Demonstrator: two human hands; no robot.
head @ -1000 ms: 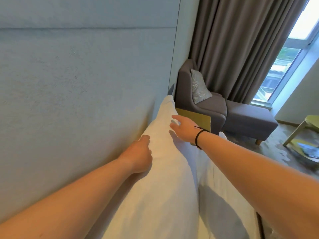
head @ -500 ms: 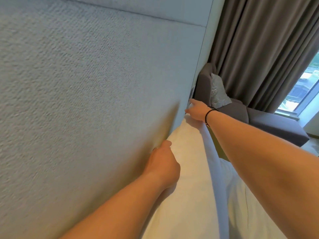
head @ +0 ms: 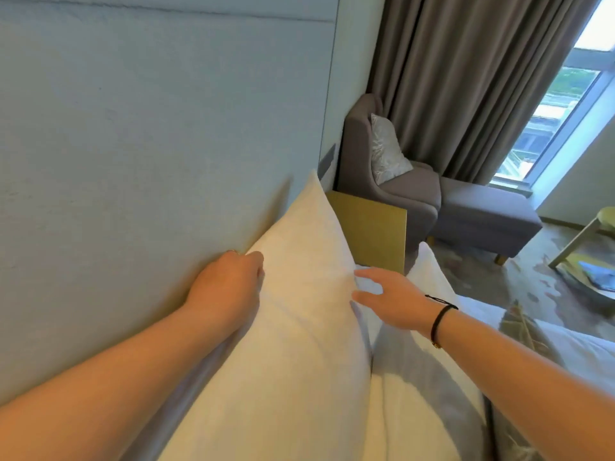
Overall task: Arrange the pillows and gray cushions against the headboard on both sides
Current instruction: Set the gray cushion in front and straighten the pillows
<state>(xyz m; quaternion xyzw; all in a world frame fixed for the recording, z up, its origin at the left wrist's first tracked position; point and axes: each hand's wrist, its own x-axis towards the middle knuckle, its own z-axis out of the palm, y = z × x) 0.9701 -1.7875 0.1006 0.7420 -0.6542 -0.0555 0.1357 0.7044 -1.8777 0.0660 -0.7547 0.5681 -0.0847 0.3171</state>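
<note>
Against pale headboard (head: pixel 149 134): white pillow (head: pixel 299 294) upright, top edge gripped by left hand (head: pixel 229 284); right hand (head: pixel 389 294) spread flat on its front. No legible writing.

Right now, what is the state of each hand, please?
Left hand: fingers curled over the top edge of the white pillow, gripping it.
Right hand: open, straight fingers touching the pillow's front side.

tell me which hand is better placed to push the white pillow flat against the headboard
Right, probably. The right hand rests open on the front face of the white pillow, the side away from the headboard, so it can press it back. The left hand is wedged between pillow and headboard, gripping the back edge.
</note>
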